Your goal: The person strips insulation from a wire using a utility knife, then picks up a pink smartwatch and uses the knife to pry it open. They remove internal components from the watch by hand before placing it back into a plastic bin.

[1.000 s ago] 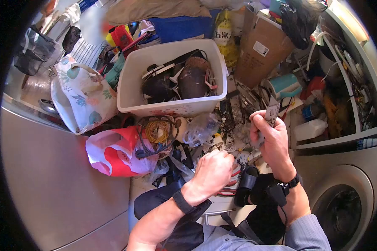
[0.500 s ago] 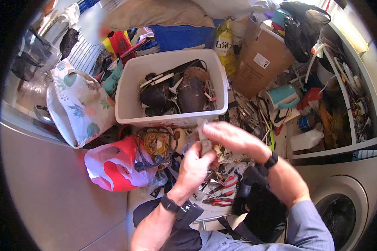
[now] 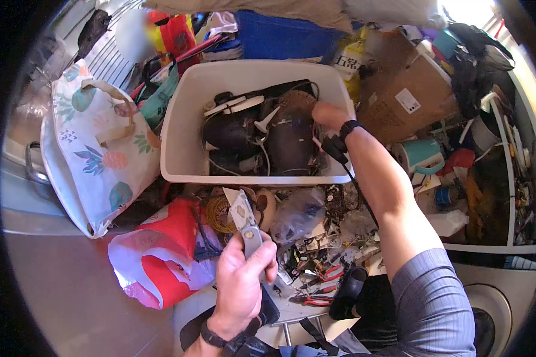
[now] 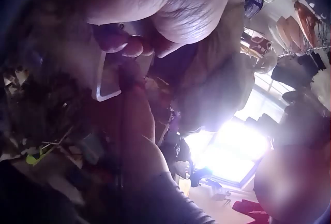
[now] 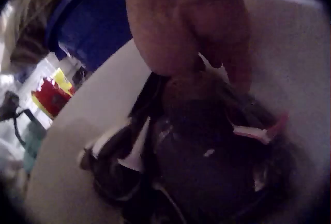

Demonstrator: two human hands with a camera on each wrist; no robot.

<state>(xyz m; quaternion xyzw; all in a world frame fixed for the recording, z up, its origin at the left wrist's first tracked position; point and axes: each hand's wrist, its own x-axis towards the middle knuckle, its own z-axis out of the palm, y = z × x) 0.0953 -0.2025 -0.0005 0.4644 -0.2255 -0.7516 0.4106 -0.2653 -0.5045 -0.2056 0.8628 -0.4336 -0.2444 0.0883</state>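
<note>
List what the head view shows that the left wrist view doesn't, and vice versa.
Head only: red-handled pliers, flowered bag, washing machine, dark items inside the tub.

Left wrist only: window panes, things hanging near them; head gets just glare up there.

Both: left hand and right sleeve. Its knife reads clearly only in head.

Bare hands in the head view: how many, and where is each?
2: the left hand holds a grey metal utility knife before the white plastic tub; the right hand is inside the tub, fingers partly hidden.
</note>
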